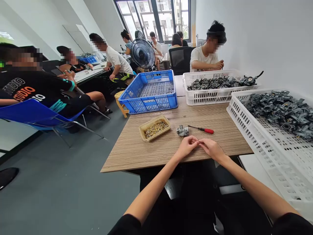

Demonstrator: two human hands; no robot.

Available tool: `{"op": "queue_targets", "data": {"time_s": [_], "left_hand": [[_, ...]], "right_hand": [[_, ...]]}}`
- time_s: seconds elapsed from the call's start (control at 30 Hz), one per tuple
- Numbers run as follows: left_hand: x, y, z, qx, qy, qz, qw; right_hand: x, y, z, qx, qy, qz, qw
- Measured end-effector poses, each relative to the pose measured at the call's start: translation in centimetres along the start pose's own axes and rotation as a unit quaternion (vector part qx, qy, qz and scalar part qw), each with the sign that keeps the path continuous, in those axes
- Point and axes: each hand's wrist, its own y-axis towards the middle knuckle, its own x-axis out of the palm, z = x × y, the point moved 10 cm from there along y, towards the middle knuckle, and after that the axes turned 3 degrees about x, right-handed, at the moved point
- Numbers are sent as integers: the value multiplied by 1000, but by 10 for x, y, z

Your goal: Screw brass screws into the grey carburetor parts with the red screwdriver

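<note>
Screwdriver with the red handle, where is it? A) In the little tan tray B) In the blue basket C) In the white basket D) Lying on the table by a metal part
D. The red-handled screwdriver lies on the wood-grain table, right beside the grey metal carburetor.

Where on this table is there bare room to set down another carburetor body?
Bare tabletop lies in front of the small tray of brass parts, left of your left hand. There's more between the red-handled screwdriver and the nearer white crate. The far end is crowded: blue crate, farther white crate.
</note>
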Motion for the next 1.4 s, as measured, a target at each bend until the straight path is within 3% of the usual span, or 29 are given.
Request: {"op": "queue_targets", "data": {"time_s": [0.17, 0.4, 0.67, 1.0, 1.4], "left_hand": [[0, -1, -5, -3, -21, -10, 1000], [-9, -3, -12, 13, -50, 37, 998], [-13, -6, -7, 33, -48, 48, 997], [-5, -13, 3, 66, 60, 27, 996], [2, -16, 8, 80, 100, 21, 992]], "right_hand": [[-3, 1, 0, 7, 3, 6, 1000], [-3, 0, -5, -14, -15, 4, 1000], [0, -1, -1, -14, -38, 5, 999], [2, -3, -5, -46, -40, -1, 998], [-8, -3, -4, -19, 2, 24, 1000]]}}
